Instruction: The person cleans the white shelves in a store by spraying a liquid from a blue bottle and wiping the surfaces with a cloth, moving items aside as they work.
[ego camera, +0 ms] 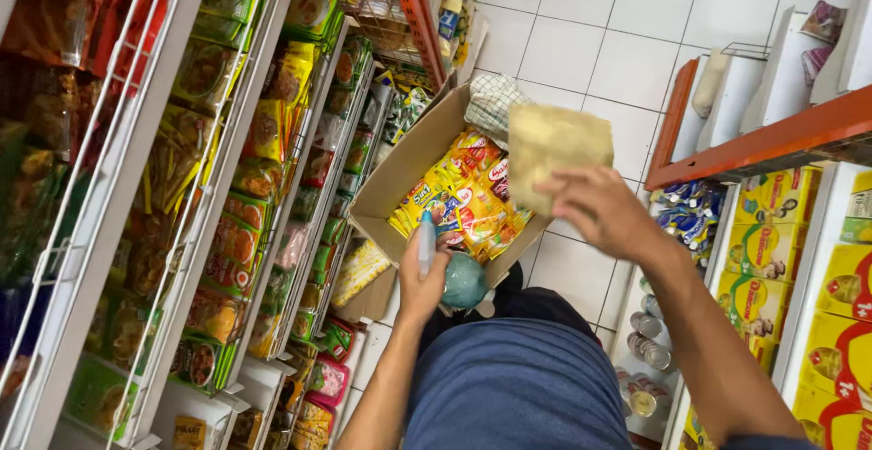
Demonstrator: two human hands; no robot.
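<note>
My right hand (595, 209) holds up a torn piece of brown cardboard (554, 148) over the right edge of an open cardboard box (396, 178). The box stands on the white tiled floor and is filled with yellow and red snack packets (459, 200). A checked cloth (493, 105) lies at the box's far end. My left hand (421, 282) grips a slim white and blue tool (426, 241), like a cutter or marker, at the box's near edge. A teal round object (465, 280) sits just right of that hand.
White wire shelves (136, 196) of packaged noodles and snacks fill the left side. On the right, an orange-edged shelf (772, 141) holds yellow cartons (772, 250), blue pouches and cans (647, 341). A narrow white tiled aisle (590, 41) runs between.
</note>
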